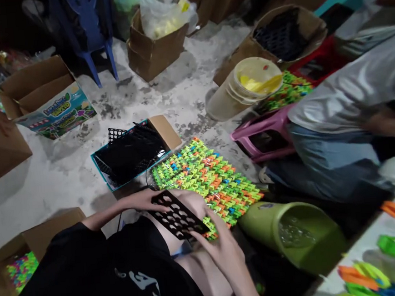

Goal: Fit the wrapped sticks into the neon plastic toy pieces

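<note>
A flat black plastic plate with rows of round holes (178,213) is held over my lap, tilted. My left hand (149,201) grips its left end, fingers laid over the top edge. At the other end my right hand (222,244) holds it, the thumb along the near edge. Just beyond the plate lies a wide bed of small green, orange, yellow and blue plastic pieces (208,179) packed in rows. Left of that stands an open box (169,132) full of black plastic plates, some with holes.
A green bucket (261,220) lies tilted at my right, near a surface with coloured plastic loops (361,276). A co-worker in jeans (335,155) sits beside a pink stool (265,136). A white bucket (224,98) and cartons (157,51) stand farther off.
</note>
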Demonstrator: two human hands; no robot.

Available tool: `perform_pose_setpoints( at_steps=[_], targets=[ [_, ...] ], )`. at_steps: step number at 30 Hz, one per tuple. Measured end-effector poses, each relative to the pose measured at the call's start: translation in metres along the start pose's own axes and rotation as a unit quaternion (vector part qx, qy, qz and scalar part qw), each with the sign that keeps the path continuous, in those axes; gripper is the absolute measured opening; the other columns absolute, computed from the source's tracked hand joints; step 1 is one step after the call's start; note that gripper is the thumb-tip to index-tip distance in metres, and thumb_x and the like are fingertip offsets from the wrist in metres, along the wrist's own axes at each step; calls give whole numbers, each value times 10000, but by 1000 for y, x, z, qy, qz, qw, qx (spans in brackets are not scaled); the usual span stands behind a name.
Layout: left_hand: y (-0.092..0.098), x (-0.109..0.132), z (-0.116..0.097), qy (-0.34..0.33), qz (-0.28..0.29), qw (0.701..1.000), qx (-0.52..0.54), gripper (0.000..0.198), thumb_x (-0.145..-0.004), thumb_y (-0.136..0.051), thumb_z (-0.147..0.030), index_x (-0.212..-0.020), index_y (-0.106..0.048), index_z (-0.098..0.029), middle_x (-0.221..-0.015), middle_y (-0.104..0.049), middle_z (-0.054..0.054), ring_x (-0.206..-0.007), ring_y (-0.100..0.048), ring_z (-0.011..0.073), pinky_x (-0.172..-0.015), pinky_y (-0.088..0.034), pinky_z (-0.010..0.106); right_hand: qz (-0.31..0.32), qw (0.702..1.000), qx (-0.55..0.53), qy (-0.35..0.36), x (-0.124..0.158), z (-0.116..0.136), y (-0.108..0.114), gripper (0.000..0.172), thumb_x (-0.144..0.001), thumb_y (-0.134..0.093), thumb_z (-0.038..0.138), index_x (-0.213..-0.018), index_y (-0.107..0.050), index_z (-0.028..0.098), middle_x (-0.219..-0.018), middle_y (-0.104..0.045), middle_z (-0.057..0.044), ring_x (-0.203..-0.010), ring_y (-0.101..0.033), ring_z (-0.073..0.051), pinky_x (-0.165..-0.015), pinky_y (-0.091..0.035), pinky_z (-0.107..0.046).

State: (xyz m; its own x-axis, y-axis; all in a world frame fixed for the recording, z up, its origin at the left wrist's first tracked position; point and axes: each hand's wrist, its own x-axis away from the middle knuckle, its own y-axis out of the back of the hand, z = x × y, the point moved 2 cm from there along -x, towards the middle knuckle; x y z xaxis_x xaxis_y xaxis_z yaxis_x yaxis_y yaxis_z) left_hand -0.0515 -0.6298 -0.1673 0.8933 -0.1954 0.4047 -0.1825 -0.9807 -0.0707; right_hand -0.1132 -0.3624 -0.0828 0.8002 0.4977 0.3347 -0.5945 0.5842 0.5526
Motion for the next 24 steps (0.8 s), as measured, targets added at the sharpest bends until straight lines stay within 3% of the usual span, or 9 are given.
perform_pose_setpoints(
  at_steps=[2, 4, 6, 9, 13, 15, 19, 22, 24],
  targets=[
    [5, -8, 5, 0, 4, 1000, 4, 369, -684, -737, -443, -953, -709, -192, -870, -725, 29, -831, -643, 222, -727, -494, 290, 162, 983, -78, -37, -38, 2, -35, 439, -760, -647, 486, -1111, -641, 223, -1116, -675, -79, -1089, -597, -297, -967, -467, -439],
    [29, -17, 16, 5, -4, 1000, 4, 383, -732, -695, -450, -1023, -683, -200, -920, -717, 28, -822, -637, 210, -711, -489, 286, 231, 960, -142, -74, -70, -3, -61, 357, -740, -656, 501, -934, -691, 203, -939, -720, -65, -971, -640, -291, -886, -510, -422],
    [69, -24, 33, 21, -58, 998, -7, 408, -814, -605, -447, -1146, -613, -210, -1031, -693, 37, -857, -628, 198, -715, -488, 286, 213, 952, -190, -111, -93, -14, -79, 349, -684, -695, 520, -825, -697, 201, -868, -725, -58, -931, -647, -293, -855, -523, -421],
    [144, -23, 68, 88, -323, 940, -71, 323, -792, -649, -334, -1057, -596, -157, -1074, -658, 74, -1013, -581, 202, -860, -452, 282, 126, 942, -256, -174, -115, -34, -100, 345, -641, -718, 527, -804, -689, 224, -903, -728, -51, -932, -656, -282, -862, -527, -415],
    [200, -6, 112, 135, -407, 900, -86, 203, -748, -678, -218, -864, -544, -118, -1088, -609, 126, -1221, -420, 249, -1012, -326, 298, 96, 895, -352, -256, -123, -48, -130, 366, -648, -711, 500, -895, -658, 235, -923, -729, -42, -928, -674, -274, -822, -552, -420],
    [210, 1, 125, 145, -413, 895, -87, 219, -717, -704, -222, -746, -498, -153, -1019, -609, 111, -1242, -393, 277, -1000, -332, 313, 98, 872, -387, -284, -123, -48, -144, 416, -640, -718, 480, -960, -632, 229, -916, -729, -42, -920, -679, -278, -773, -568, -427],
    [208, 5, 128, 96, -352, 924, -117, 275, -649, -735, -250, -621, -468, -192, -864, -585, 69, -1205, -420, 292, -1008, -331, 347, 85, 852, -411, -313, -121, -43, -162, 468, -615, -741, 433, -1012, -586, 240, -946, -724, -33, -949, -676, -269, -747, -577, -408],
    [185, 8, 114, 47, -316, 939, -127, 177, -653, -714, -251, -667, -544, -207, -911, -591, 74, -1160, -441, 286, -1049, -297, 383, 93, 846, -409, -329, -122, -38, -171, 454, -639, -724, 492, -992, -585, 242, -987, -717, -42, -958, -675, -253, -740, -577, -380],
    [155, 11, 102, 17, -289, 949, -126, 121, -673, -696, -251, -702, -582, -221, -986, -609, 80, -1123, -471, 278, -1056, -301, 398, 110, 851, -401, -321, -126, -33, -176, 462, -689, -669, 576, -997, -595, 241, -974, -719, -49, -931, -683, -240, -722, -576, -370]
  ],
)
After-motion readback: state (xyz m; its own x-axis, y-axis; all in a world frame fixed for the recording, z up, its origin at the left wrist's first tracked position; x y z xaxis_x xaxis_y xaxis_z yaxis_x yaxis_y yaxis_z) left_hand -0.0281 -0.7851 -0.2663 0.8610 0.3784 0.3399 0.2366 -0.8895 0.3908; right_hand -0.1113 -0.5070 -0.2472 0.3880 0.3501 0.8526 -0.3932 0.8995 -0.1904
